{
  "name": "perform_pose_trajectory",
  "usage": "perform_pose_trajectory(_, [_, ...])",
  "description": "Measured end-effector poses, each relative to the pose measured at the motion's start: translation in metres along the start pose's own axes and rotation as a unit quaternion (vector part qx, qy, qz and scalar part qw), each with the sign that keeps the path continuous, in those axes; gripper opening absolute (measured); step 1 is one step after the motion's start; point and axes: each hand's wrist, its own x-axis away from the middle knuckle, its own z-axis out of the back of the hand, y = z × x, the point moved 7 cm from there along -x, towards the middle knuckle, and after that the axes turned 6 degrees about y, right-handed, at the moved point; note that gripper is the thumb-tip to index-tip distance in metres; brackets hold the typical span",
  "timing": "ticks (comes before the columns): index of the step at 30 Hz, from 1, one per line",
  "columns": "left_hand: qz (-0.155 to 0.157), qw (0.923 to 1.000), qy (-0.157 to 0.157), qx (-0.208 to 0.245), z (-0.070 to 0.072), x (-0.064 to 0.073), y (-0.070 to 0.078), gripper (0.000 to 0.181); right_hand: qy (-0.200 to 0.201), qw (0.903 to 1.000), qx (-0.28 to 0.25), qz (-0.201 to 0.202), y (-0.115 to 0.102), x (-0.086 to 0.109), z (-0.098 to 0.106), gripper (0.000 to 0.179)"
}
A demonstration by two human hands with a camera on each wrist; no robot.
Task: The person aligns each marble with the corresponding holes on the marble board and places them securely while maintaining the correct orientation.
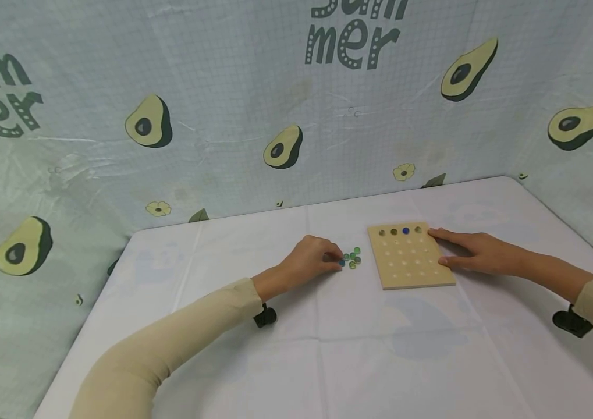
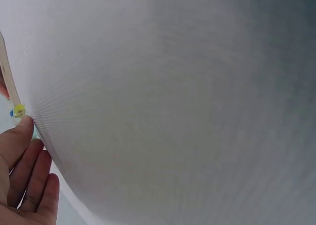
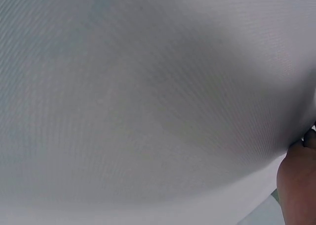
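Note:
My left hand [image 1: 313, 259] pinches a blue marble [image 1: 342, 263] between thumb and fingertips, low over the table. Right beside it lie several loose glass marbles [image 1: 352, 256], mostly green and clear. In the left wrist view a yellowish marble [image 2: 19, 111] shows just past the thumb of that hand. To the right, a square wooden board [image 1: 406, 279] with rows of small hollows lies flat. Several marbles sit along its far row, among them a dark blue marble [image 1: 405, 230]. My right hand [image 1: 476, 252] rests its extended fingers and thumb on the board's right edge.
A white cloth covers the table [image 1: 254, 372]. Behind it hangs a pale curtain [image 1: 212, 87] printed with avocados and lettering. Dark wrist cameras hang under both wrists, close to the cloth.

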Motion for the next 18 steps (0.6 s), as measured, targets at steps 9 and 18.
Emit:
perform_pose_trajectory(9, [-0.002, 0.9999, 0.005, -0.010, -0.0016, -0.0026, -0.0006, 0.019, 0.000, 1.0000, -0.002, 0.000, -0.0015, 0.0010, 0.0020, 0.079])
perform_pose_trajectory(18, [-0.022, 0.9995, -0.003, -0.020, 0.0008, 0.0016, -0.0009, 0.018, -0.001, 1.0000, -0.007, 0.002, -0.0020, 0.0021, 0.0024, 0.079])
